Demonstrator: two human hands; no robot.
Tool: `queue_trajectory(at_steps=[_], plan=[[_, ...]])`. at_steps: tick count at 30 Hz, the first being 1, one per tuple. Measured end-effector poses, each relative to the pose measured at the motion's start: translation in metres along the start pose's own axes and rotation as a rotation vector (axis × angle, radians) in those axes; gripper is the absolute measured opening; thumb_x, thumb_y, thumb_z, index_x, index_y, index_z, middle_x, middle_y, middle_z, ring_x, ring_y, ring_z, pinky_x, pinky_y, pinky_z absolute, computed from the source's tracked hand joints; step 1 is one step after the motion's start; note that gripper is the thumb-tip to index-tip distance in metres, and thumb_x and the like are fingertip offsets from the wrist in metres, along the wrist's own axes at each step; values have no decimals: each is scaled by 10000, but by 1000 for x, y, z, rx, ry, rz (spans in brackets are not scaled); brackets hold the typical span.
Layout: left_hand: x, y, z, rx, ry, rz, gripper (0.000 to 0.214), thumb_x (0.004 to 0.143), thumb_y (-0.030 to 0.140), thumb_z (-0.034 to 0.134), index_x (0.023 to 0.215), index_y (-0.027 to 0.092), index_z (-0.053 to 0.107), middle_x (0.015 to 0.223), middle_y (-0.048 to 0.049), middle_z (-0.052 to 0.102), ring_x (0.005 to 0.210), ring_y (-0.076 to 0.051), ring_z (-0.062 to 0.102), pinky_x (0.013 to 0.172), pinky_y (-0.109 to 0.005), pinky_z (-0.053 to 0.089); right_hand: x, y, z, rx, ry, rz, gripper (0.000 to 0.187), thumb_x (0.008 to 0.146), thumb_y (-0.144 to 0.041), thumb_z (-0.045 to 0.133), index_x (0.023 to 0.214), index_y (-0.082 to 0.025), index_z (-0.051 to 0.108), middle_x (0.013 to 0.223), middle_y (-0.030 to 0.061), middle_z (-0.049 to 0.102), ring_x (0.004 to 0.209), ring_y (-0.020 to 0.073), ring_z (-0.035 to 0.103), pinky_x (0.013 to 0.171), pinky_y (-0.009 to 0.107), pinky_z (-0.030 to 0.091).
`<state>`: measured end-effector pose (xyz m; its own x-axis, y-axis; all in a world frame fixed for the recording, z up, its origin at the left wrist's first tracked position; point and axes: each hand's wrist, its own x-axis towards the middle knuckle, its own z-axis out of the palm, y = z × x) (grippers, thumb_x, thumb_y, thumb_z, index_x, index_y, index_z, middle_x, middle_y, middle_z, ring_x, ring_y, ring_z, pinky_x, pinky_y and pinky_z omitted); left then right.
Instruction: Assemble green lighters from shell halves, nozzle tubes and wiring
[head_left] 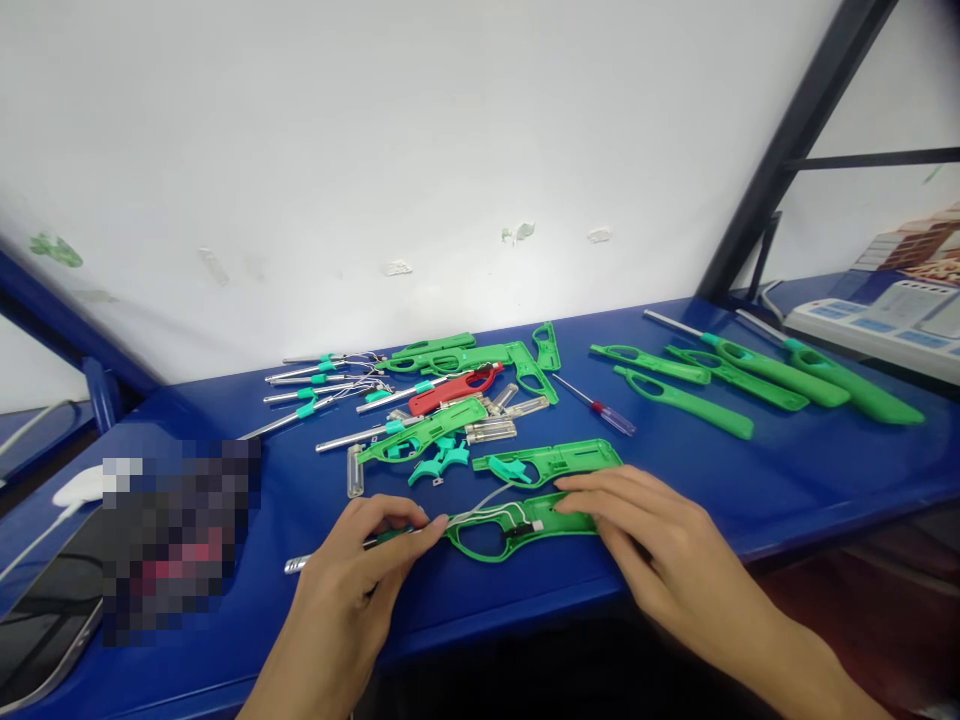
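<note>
A green lighter half shell [577, 515] lies near the front edge of the table, its inner side up. White wires and a small black igniter part [523, 528] sit in it behind the trigger loop. My left hand [367, 560] pinches the neck, where the metal lighter tube [296, 564] joins the shell. My right hand [660, 540] is closed around the shell's handle end, fingertips on its upper edge. Just behind lies another green half shell [592, 457] with a teal trigger [508, 468] on it. A thin pale tube runs between the two shells.
Behind lie teal triggers [442, 460], clear fuel tanks [491, 430], a red shell [454, 390] and several metal tubes with wires. A screwdriver [611, 417] lies right of them. Green shells and long lighters [780, 370] are farther right. A tablet [52, 610] lies at left.
</note>
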<state>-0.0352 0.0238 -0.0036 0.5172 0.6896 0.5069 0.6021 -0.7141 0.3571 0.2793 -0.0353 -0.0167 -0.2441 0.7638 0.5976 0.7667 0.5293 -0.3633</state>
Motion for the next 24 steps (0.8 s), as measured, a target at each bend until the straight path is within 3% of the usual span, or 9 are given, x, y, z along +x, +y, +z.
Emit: queue_trajectory(at_steps=[5,7,9,11,17,24], plan=[[1,1,3,-15,-4,1,308,1074,256,580,1201,403,819,1106,-38,758,926,-168,759,768,-260,628,0,0,0,-1,-5,2,367,1038,-42,482,1197,-275,717,1207,31,806,1104,244,748,949,438,609],[2,2,6,-22,52,7,310,1093,297,545,1156,391,835,1069,-38,763,896,-166,760,751,-260,629,0,0,0,-2,-5,4,369,1039,-42,480,1199,-275,717,1211,31,805,1108,245,748,955,440,608],[2,3,7,-19,213,-21,388,1120,359,477,1056,360,859,992,-47,759,821,-161,748,704,-259,627,0,-1,0,-5,0,2,372,1036,-40,483,1204,-279,715,1212,26,806,1107,246,750,958,442,607],[2,4,5,-2,19,-7,306,1099,352,540,1133,385,843,1076,-44,772,893,-170,764,731,-257,629,0,-1,0,-8,5,-1,368,1035,-45,489,1203,-282,716,1214,22,806,1106,247,751,956,440,607],[2,13,0,-5,38,-109,348,1107,427,508,1079,384,852,1062,-49,774,912,-197,757,713,-283,636,1,-1,0,-14,8,-8,368,1039,-47,489,1206,-285,713,1207,15,807,1099,237,749,946,426,607],[0,5,1,30,17,-33,351,1094,267,515,1185,408,822,1131,-45,763,980,-196,741,796,-299,628,1,-1,0,-16,4,-9,379,1028,-37,484,1200,-277,721,1212,27,806,1100,242,750,947,431,613]])
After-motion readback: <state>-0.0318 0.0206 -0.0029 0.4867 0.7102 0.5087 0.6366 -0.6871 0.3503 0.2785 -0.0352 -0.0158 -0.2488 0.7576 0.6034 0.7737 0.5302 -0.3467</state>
